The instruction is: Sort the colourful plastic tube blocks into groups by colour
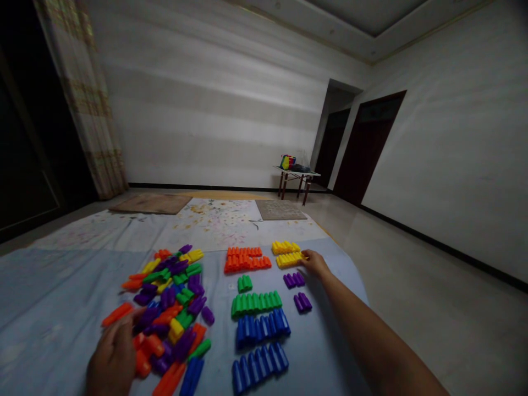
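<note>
My right hand (315, 264) has its fingers pinched at the right end of the nearer row of yellow bullet-shaped plastic pieces (289, 259). At the lower left, my left hand (113, 352) is curled at the edge of a mixed pile of such pieces, its fingertips by a purple piece (145, 318); what they hold, if anything, is hidden. An orange piece (117, 314) lies just beyond that hand. Sorted rows stand between the hands: orange pieces (247, 264), green pieces (256, 304), blue pieces (260, 367). Two small purple groups (294, 280) sit below the yellow ones.
A pale flowered sheet (223, 225) covers the surface under the pieces. Two mats, one brown (152, 203) and one grey (281, 209), lie at its far edge. Against the back wall stands a small table (297, 172) with a colourful bag (287, 161) on it.
</note>
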The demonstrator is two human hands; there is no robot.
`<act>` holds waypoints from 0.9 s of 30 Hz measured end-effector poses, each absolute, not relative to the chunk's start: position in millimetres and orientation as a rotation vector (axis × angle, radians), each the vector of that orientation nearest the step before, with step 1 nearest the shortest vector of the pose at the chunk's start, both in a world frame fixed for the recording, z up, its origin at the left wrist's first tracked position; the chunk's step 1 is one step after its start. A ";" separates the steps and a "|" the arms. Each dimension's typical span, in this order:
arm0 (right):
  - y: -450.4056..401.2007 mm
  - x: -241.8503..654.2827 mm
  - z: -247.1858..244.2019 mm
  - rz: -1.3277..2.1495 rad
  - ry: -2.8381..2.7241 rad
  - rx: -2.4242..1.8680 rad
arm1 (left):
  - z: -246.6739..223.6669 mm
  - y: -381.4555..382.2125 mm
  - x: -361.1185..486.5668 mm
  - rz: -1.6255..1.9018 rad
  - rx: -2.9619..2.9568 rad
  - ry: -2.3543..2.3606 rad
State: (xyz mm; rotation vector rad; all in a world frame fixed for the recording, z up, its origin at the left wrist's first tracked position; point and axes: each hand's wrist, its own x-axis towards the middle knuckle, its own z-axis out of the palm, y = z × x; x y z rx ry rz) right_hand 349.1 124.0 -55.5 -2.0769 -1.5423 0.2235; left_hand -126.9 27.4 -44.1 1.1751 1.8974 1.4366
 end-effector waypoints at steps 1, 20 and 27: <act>123.4 348.7 -55.2 0.228 -1.551 -2.066 | -44.7 27.7 -127.3 1.437 1.179 1.897; 43.8 176.0 -5.8 0.417 -2.102 -1.245 | -62.4 30.7 -123.8 1.671 1.299 1.777; 19.0 88.0 -4.3 0.478 -2.489 -0.993 | -63.9 31.6 -125.9 1.682 1.279 1.718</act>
